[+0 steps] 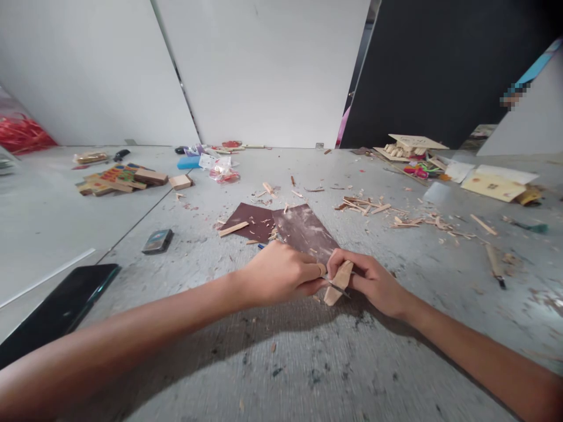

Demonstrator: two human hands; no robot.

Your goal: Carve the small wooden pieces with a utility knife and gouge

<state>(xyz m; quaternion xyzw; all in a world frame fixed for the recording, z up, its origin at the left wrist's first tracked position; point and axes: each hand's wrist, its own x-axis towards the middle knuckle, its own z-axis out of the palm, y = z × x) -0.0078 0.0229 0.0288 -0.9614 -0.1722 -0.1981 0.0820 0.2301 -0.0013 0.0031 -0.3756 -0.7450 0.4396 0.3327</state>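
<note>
My left hand (285, 271) is closed around a craft knife, whose thin blade (339, 289) lies across a small piece of wood. A bit of the knife's blue handle (261, 246) shows behind the fist. My right hand (369, 278) grips that pale, tapered wood piece (336, 296), fingers wrapped over its far end. Just beyond both hands lie two brown sheets of sandpaper (303, 227), dusted with pale powder and shavings. A flat wood strip (234, 229) rests on the left sheet.
A black phone (61, 308) and a small dark box (157, 241) lie at left. Wood blocks (151, 177) sit farther back. Shavings and splinters (363, 205) are scattered to the right, near a pale-handled tool (495, 264). White panels (272, 70) stand behind.
</note>
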